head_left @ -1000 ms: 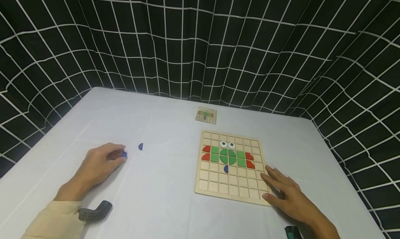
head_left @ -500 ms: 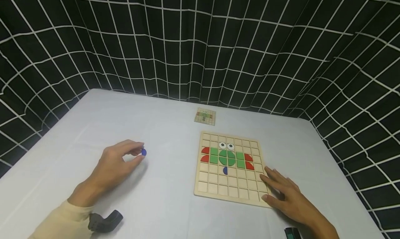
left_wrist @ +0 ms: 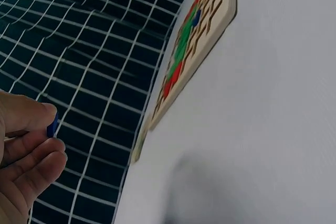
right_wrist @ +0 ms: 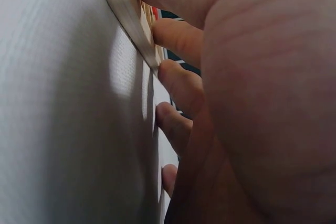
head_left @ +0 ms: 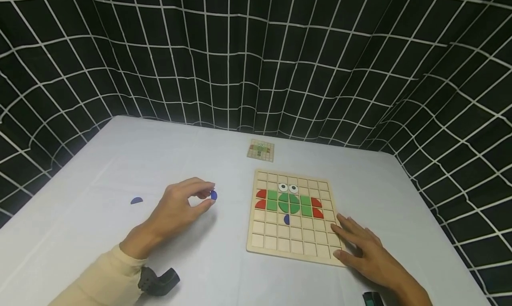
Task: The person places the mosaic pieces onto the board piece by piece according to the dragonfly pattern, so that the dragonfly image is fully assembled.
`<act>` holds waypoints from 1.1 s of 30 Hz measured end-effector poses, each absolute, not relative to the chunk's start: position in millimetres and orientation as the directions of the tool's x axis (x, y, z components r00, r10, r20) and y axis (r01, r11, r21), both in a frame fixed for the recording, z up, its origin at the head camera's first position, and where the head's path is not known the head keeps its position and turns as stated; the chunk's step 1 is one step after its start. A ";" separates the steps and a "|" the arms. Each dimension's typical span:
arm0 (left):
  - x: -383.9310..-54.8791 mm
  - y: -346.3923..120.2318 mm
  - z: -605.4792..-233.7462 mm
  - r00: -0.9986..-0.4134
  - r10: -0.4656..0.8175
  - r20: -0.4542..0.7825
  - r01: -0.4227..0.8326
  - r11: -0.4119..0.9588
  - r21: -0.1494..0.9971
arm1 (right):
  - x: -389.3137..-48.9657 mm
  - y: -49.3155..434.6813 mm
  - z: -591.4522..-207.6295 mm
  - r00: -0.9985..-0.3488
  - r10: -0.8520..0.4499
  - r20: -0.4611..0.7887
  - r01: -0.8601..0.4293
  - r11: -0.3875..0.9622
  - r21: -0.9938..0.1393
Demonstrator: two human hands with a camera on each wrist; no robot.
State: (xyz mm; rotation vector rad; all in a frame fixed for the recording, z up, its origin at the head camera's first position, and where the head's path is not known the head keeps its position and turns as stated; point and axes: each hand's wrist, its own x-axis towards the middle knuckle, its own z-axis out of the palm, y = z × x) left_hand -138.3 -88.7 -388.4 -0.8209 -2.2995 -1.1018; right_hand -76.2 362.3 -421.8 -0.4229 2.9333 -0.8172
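My left hand (head_left: 178, 208) pinches a small blue half-round tile (head_left: 214, 195) between thumb and fingertips, held up over the table left of the board. The left wrist view shows the same tile (left_wrist: 52, 125) nearly edge-on. A square wooden grid board (head_left: 276, 243) lies on the table, bearing green, red and eye tiles with one blue half-round tile (head_left: 286, 219) below them. At the board's right edge rests my right hand (head_left: 364, 248), fingers spread and relaxed. Its thumb and fingertips touch the board's rim (right_wrist: 123, 3) in the right wrist view.
Another blue half-round tile (head_left: 137, 200) lies on the white tablecloth (head_left: 100, 163) at the left. A small pattern card (head_left: 261, 150) lies behind the board. Black curtain with white grid lines (head_left: 228, 66) stands around the table's back and sides.
My left hand has moved right toward the board with the blue tile, uncovering another blue tile at the left. The blue tile seen beside the hand earlier no longer shows. My right hand stays put.
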 end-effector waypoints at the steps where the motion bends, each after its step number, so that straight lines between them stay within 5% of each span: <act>1: -139.4 -85.4 -387.9 -0.717 0.321 0.619 0.684 0.499 0.532 | -76.5 362.6 -422.0 -0.958 -0.285 0.011 -0.250 0.821 -0.514; 23: -157.6 4.8 -385.4 -0.663 0.480 0.574 0.743 0.333 0.580 | -78.0 364.3 -424.6 -0.949 -0.313 0.039 -0.288 0.808 -0.513; 33: -157.4 37.9 -387.3 -0.716 0.548 0.432 0.670 0.363 0.648 | -77.6 366.7 -429.2 -0.940 -0.328 0.092 -0.329 0.809 -0.487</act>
